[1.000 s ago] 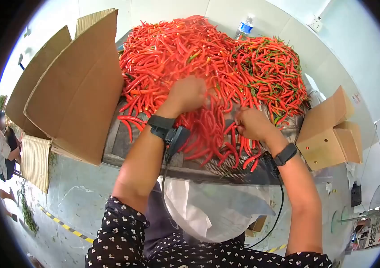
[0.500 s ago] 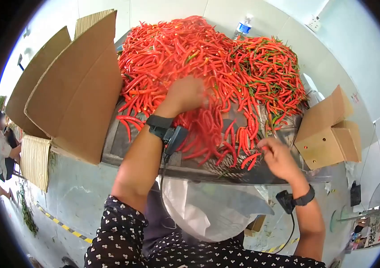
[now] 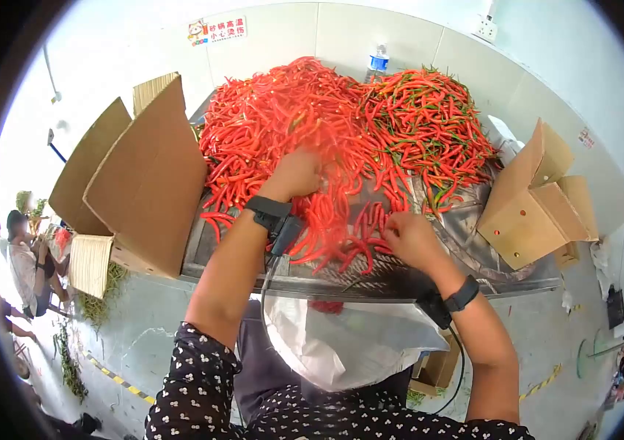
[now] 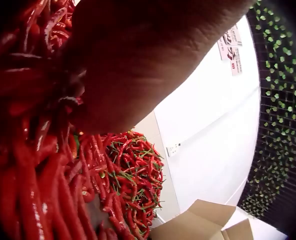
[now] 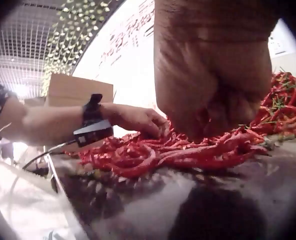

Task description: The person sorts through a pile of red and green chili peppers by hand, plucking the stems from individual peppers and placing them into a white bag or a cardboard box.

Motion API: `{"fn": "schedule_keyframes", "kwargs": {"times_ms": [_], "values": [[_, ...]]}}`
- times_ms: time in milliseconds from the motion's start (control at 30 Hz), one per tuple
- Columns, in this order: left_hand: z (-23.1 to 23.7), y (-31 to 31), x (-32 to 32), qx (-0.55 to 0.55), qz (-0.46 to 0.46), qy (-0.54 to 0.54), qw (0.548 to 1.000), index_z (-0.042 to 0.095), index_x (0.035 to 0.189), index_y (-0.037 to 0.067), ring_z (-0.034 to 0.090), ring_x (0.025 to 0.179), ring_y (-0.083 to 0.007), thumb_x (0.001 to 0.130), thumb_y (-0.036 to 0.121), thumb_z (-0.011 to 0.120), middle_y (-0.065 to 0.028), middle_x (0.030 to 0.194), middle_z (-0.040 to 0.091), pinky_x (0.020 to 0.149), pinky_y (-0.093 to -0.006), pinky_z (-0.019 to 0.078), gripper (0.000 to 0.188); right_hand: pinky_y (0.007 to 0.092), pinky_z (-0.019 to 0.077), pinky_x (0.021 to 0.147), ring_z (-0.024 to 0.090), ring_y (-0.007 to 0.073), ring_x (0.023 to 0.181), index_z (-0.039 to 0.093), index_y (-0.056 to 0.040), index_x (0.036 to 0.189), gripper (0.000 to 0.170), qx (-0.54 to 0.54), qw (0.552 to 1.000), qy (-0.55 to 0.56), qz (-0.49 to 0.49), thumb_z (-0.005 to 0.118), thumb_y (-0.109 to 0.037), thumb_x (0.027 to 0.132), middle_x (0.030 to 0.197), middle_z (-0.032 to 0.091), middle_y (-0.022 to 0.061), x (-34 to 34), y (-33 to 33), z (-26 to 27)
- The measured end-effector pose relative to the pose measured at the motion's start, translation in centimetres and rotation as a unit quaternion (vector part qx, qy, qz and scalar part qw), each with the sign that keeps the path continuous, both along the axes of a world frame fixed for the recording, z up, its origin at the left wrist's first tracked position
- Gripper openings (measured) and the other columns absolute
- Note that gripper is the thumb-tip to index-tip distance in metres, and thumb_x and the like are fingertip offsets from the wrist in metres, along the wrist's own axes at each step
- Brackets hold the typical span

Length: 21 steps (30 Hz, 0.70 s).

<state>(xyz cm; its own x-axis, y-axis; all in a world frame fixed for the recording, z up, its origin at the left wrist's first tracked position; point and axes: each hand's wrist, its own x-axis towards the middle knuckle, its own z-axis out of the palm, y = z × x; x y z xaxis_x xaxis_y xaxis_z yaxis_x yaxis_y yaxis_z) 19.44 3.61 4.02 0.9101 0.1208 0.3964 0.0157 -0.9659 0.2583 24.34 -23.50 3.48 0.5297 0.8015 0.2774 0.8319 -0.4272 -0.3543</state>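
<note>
A big heap of red chili peppers [image 3: 253, 125] covers the dark tabletop [image 3: 268, 273]. My left hand [image 3: 297, 174] is on the front of this heap, its fingers bent over peppers. In the left wrist view, dark red peppers [image 4: 28, 90] lie right at the fingertips of that hand [image 4: 138, 60]. To its right, my right hand [image 3: 409, 236] is low at the edge of a loose group of peppers [image 3: 360, 246]. The right wrist view has that hand [image 5: 213, 85] with fingers curled down at the peppers; I cannot tell whether it holds one.
A second heap of chilies with green stems [image 3: 429, 125] lies at the back right. Open cardboard boxes stand at left [image 3: 147, 183] and right [image 3: 525, 213]. A water bottle [image 3: 378, 62] is by the wall. White plastic sheeting [image 3: 349, 337] hangs at the front edge.
My right hand moved right, away from the peppers, then came back left to them. The left hand stays over the heap. The head view has tilted up, showing more wall.
</note>
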Motion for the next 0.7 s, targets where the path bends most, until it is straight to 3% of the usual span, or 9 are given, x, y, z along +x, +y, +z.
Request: {"fn": "schedule_keyframes", "kwargs": {"times_ms": [33,100,167,233,300,400,533,633,700], "values": [[0.7,-0.1,-0.2,0.004,0.005,0.001,1.000,0.057,0.078,0.008,0.057,0.079,-0.0292,0.071,0.011,0.057,-0.0119,0.075,0.058,0.069,-0.0384,0.0453,0.007,0.0398,0.0459,0.063,0.059,0.0338,0.069,0.061,-0.0007,0.080,0.016,0.032,0.998,0.035,-0.036,0.060,-0.014,0.073,0.073,0.060,0.0177,0.6,0.1,0.0],[2.1,-0.5,-0.7,-0.061,-0.022,0.107,0.992,0.058,0.078,0.006,0.059,0.073,-0.0260,0.072,0.012,0.058,-0.0111,0.074,0.060,0.066,-0.0354,0.0459,0.009,0.0429,0.0458,0.062,0.058,0.0366,0.069,0.061,-0.0003,0.071,0.018,0.095,0.993,0.045,-0.046,0.057,-0.017,0.071,0.069,0.060,0.0191,1.4,-0.1,0.0],[2.5,-0.8,-1.8,-0.080,-0.030,0.075,0.993,0.058,0.078,0.006,0.059,0.070,-0.0250,0.072,0.012,0.058,-0.0107,0.073,0.060,0.064,-0.0346,0.0459,0.009,0.0420,0.0465,0.062,0.058,0.0361,0.066,0.063,-0.0017,0.072,0.017,0.023,0.993,0.083,-0.086,0.057,-0.017,0.069,0.066,0.058,0.0191,2.7,-0.3,0.1],[2.6,-0.9,-3.0,-0.102,-0.034,0.042,0.993,0.058,0.079,0.005,0.059,0.067,-0.0240,0.072,0.012,0.058,-0.0104,0.072,0.061,0.063,-0.0338,0.0459,0.010,0.0418,0.0472,0.063,0.060,0.0349,0.067,0.064,-0.0029,0.072,0.017,0.010,0.996,0.033,-0.081,0.057,-0.018,0.069,0.068,0.059,0.0205,2.9,-0.1,-0.1],[2.5,-0.6,-4.3,-0.073,-0.006,0.024,0.997,0.058,0.079,0.004,0.059,0.068,-0.0256,0.073,0.012,0.058,-0.0115,0.072,0.060,0.063,-0.0347,0.0462,0.010,0.0426,0.0480,0.066,0.060,0.0349,0.072,0.064,-0.0033,0.075,0.018,-0.084,0.989,0.029,-0.116,0.058,-0.018,0.068,0.072,0.060,0.0212,2.6,0.6,0.4],[1.7,0.0,-6.4,-0.034,0.005,-0.038,0.999,0.058,0.079,0.004,0.060,0.069,-0.0269,0.072,0.012,0.058,-0.0123,0.072,0.061,0.064,-0.0360,0.0464,0.011,0.0436,0.0486,0.068,0.060,0.0354,0.075,0.065,-0.0048,0.078,0.019,-0.115,0.989,-0.042,-0.081,0.059,-0.018,0.066,0.078,0.062,0.0205,1.4,1.5,1.7],[0.7,-0.2,-8.4,-0.068,0.063,0.043,0.995,0.059,0.082,0.002,0.060,0.077,-0.0303,0.072,0.013,0.055,-0.0164,0.080,0.061,0.069,-0.0400,0.0459,0.016,0.0395,0.0470,0.061,0.061,0.0322,0.066,0.063,-0.0024,0.064,0.020,-0.115,0.987,-0.082,-0.072,0.064,-0.022,0.063,0.065,0.061,0.0176,2.0,2.7,1.1],[-0.2,-1.3,-8.9,-0.051,0.077,0.040,0.995,0.060,0.084,0.003,0.058,0.082,-0.0330,0.072,0.014,0.052,-0.0171,0.084,0.061,0.072,-0.0429,0.0448,0.018,0.0422,0.0493,0.067,0.061,0.0344,0.073,0.065,-0.0035,0.074,0.019,-0.183,0.981,-0.054,-0.026,0.060,-0.019,0.065,0.079,0.062,0.0189,2.4,3.1,1.7],[-0.9,-2.3,-9.0,-0.044,0.100,0.021,0.994,0.060,0.084,0.004,0.057,0.084,-0.0336,0.072,0.015,0.052,-0.0167,0.085,0.060,0.074,-0.0440,0.0444,0.019,0.0360,0.0488,0.058,0.061,0.0274,0.065,0.063,-0.0014,0.078,0.019,-0.199,0.972,0.100,-0.074,0.060,-0.017,0.067,0.073,0.063,0.0148,3.5,3.3,1.4]]}}
